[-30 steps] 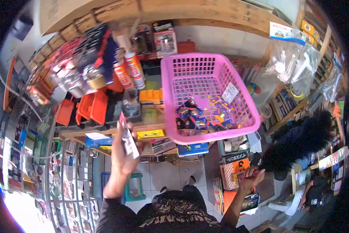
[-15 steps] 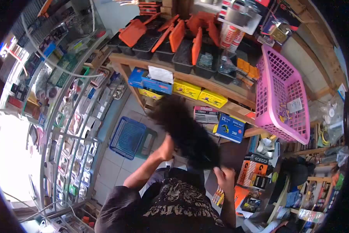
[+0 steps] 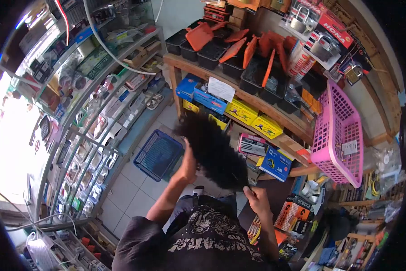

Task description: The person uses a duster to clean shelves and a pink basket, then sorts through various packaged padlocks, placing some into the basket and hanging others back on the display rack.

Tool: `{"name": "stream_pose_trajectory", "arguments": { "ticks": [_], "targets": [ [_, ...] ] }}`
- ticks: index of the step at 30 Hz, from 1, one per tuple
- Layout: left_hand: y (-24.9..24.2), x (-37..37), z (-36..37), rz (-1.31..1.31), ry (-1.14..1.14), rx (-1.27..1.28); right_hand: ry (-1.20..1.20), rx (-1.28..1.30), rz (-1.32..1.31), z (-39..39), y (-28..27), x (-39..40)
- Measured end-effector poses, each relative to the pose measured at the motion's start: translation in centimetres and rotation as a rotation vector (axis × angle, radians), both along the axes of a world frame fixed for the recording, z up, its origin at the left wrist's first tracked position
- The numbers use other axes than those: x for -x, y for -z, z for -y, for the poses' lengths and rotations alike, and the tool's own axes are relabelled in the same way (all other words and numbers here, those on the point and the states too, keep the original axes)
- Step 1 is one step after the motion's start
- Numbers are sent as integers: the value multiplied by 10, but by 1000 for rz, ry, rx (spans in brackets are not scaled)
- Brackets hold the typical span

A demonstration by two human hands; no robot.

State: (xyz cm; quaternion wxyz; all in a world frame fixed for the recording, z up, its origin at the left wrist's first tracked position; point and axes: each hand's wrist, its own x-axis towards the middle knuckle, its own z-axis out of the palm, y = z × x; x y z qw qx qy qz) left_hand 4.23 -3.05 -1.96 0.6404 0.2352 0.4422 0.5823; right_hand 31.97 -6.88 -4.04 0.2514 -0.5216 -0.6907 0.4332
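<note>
Black and bushy, a feather duster [image 3: 214, 151] is caught between both hands of a person standing in a crowded hardware shop. The right hand [image 3: 258, 199] has its grip wrapped around the duster's lower end, where the handle must be, though the handle itself is hidden in the fist. The left hand [image 3: 188, 163] presses against the side of the plumes, fingers curled into them, so its grip rests on the feathers rather than clamping a stem. The duster slants up and to the left, its tip just in front of the blue boxes [image 3: 199, 92] and yellow boxes [image 3: 251, 117] on the lower wooden shelf [image 3: 239, 92].

Above that shelf sit black trays with orange lids [image 3: 239, 54] propped open, and to the right a pink basket [image 3: 340, 131] juts out past the shelf edge, tilted. A blue stool [image 3: 157, 154] stands on the tiled floor [image 3: 135, 194] below the left hand, beside a glass display case [image 3: 81, 149].

Risk lies mainly in the plumes' reach: a wide sweep could, by the look of it, catch the paper label [image 3: 221, 89] on the blue boxes or knock a loose box off the shelf. The tilted basket seems poorly seated, and a bump from an elbow might tip it.
</note>
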Motion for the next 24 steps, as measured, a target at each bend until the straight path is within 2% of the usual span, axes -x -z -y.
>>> {"name": "stream_pose_trajectory", "arguments": {
  "ticks": [1, 2, 4, 6, 8, 9, 10, 12, 13, 14, 16, 17, 18, 20, 21, 24],
  "targets": [
    [-37, -16, 10, -32, -90, 175, -5, -2, 1, -5, 4, 9],
    [-30, -15, 8, -30, -93, 172, 19, 5, -38, -10, 8, 19],
    [-15, -9, 0, 265, -3, 124, 44, 6, -80, -12, 11, 31],
    [-14, 11, -6, 242, -42, 107, 45, 69, -121, -7, 13, 39],
    [3, 30, -13, 296, -194, 103, 8, 135, -157, 5, 20, 36],
    [-2, 34, -18, 400, -236, -12, 10, 172, -166, 12, 25, 33],
    [-7, 34, -15, 399, -246, -15, 12, 212, -175, 17, 29, 32],
    [-12, 28, -7, 270, -223, 167, 12, 249, -209, 21, 29, 39],
    [12, 24, -13, 313, -168, 118, 47, 284, -253, 20, 28, 44],
    [12, 15, -13, 311, -162, 123, 86, 319, -296, 19, 27, 49],
    [10, 0, -15, 206, -153, 275, 103, 343, -313, 10, 22, 60],
    [13, 0, -19, 301, -162, 137, 110, 365, -330, 7, 20, 62],
    [14, 5, -22, 300, -154, 136, 118, 362, -333, 8, 24, 60],
    [12, 26, -28, 526, -151, -26, 59, 296, -307, 14, 37, 52],
    [9, 33, -32, 528, -154, -31, 54, 292, -305, 20, 39, 48],
    [-6, 49, -34, 588, -146, -266, -15, 245, -221, 32, 40, 42]
  ]
}}
